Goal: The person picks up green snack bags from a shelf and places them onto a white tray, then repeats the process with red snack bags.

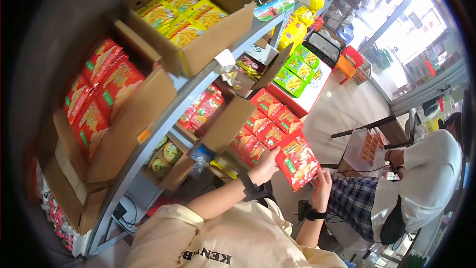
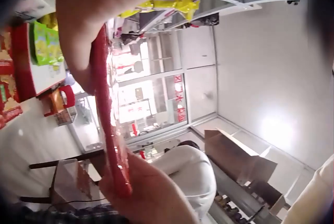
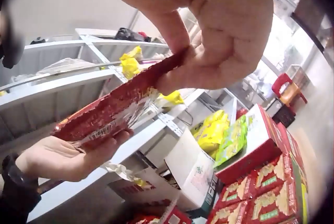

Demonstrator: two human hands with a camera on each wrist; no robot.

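A glossy red snack packet [image 1: 297, 161] with a food picture on its front is held in front of the body by both hands. My left hand [image 1: 265, 165] grips its left edge, the thumb lying over the front. At the lower right corner my right hand [image 1: 322, 186] pinches the packet between thumb and fingers. Seen from the left wrist, the packet [image 2: 107, 114] stands nearly edge-on between the two hands. From the right wrist, its back with a barcode shows on the packet [image 3: 109, 109], and the left hand [image 3: 68, 158] supports its far end.
Matching red packets [image 1: 267, 124] lie in rows just beyond the hands, beside green packets [image 1: 297, 72] on a red-and-white box. Left, a metal shelf [image 1: 163, 129] carries a carton [image 1: 218, 32] of yellow packets. Another person [image 1: 421, 178] is close on the right.
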